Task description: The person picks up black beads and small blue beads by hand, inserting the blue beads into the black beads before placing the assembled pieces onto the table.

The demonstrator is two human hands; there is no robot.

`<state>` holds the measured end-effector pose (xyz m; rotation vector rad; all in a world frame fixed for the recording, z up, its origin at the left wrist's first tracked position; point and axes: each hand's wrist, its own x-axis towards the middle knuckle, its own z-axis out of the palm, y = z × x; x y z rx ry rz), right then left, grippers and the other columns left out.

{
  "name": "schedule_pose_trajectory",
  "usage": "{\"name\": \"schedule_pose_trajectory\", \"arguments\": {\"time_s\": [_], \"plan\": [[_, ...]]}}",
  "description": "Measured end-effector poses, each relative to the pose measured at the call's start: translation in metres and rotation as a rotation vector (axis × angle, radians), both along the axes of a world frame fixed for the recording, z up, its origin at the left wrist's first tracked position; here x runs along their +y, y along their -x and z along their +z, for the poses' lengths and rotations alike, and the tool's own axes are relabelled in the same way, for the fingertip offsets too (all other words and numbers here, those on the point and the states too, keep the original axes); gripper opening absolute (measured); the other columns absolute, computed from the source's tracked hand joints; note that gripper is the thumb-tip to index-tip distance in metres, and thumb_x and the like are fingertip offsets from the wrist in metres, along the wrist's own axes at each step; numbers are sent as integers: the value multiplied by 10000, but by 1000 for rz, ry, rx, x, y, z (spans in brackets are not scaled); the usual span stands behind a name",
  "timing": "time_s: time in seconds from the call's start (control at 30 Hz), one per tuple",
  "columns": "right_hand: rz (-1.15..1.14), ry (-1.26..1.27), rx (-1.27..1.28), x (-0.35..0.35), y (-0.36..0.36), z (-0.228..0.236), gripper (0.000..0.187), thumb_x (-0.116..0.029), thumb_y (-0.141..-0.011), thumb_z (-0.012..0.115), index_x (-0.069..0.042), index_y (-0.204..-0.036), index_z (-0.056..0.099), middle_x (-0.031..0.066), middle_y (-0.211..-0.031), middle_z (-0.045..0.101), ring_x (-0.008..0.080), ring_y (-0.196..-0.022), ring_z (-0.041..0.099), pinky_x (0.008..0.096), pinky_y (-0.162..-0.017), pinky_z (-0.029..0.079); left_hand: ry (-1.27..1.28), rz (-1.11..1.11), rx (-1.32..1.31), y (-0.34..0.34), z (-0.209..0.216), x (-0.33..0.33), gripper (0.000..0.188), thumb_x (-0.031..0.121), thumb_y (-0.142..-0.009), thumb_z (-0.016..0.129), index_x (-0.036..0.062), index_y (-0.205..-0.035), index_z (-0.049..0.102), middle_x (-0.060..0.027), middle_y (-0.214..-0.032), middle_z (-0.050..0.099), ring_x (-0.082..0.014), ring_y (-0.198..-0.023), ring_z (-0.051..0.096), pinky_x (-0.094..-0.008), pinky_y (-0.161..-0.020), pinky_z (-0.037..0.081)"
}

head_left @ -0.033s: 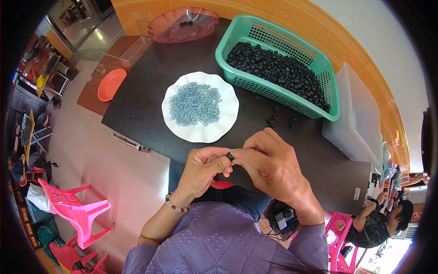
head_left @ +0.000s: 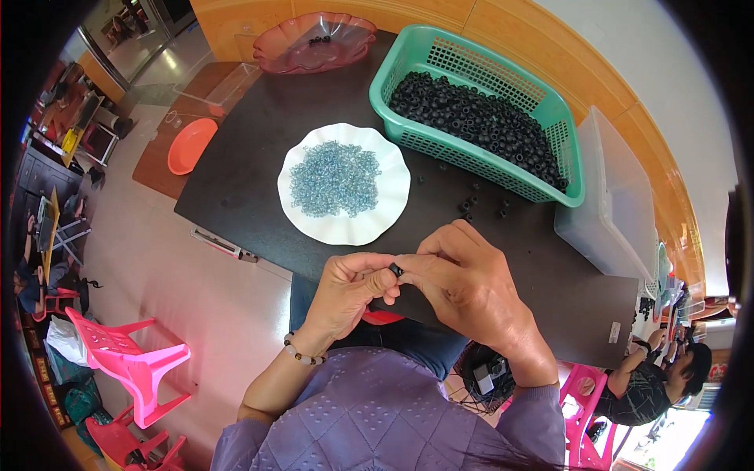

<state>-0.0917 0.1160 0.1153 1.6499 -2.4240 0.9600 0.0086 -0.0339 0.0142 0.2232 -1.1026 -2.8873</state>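
Note:
Just in front of my body, over the near edge of the dark table, both hands meet. My left hand [head_left: 349,292] pinches a small black round part [head_left: 396,269] between thumb and fingers. The thumb and fingertips of my right hand [head_left: 470,284] press together against that part; whether they hold something tiny is hidden. Beyond my hands stands a white plate [head_left: 344,232] with a wavy rim, carrying a heap of small clear bluish pieces [head_left: 336,179]. To its right, a green perforated basket [head_left: 463,158] contains many black ring-like parts [head_left: 479,118].
Several loose black parts [head_left: 466,208] lie on the table [head_left: 243,188] by the basket. A translucent bin [head_left: 609,200] stands right of it. A reddish dish [head_left: 314,59] sits at the far edge. Pink chairs [head_left: 133,357] stand at left; another person [head_left: 652,385] sits at right.

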Motion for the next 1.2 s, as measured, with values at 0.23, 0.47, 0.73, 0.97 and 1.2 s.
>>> {"name": "schedule_pose_trajectory", "arguments": {"time_s": [0.23,0.47,0.73,0.97,1.2], "plan": [[21,70,-369,8,12,-11,204,-55,-760,719,-70,-963,711,35,-748,627,142,-638,562,259,-536,437,-185,-60,-7,1,1,5,239,76,-868,648,-10,-1089,633,-104,-875,674,-137,-708,634,-237,-641,533],[-255,405,-1387,44,31,-42,331,-283,-997,452,-15,-1170,539,24,-745,555,61,-600,494,191,-526,406,-211,-133,-85,10,4,11,257,174,-881,639,-12,-1058,622,-50,-851,645,-92,-693,572,-223,-626,448],[-311,679,-1569,78,20,-62,313,-301,-986,475,-7,-1047,562,48,-742,581,79,-560,469,221,-505,391,-187,-154,-127,19,4,18,258,175,-868,655,-6,-1048,615,-43,-841,622,-92,-700,544,-214,-629,432],[-314,786,-1646,89,14,-65,287,-236,-984,480,21,-1069,573,80,-775,623,93,-581,514,226,-527,438,-171,-153,-141,23,3,25,250,168,-881,646,-12,-1054,635,-55,-842,643,-101,-674,571,-233,-613,461],[-261,768,-1642,96,11,-70,279,-242,-989,457,5,-1108,506,187,-979,671,167,-763,677,251,-653,561,-156,-158,-160,21,1,27,259,175,-881,647,-13,-1059,635,-56,-843,643,-102,-678,572,-230,-611,457]]}}
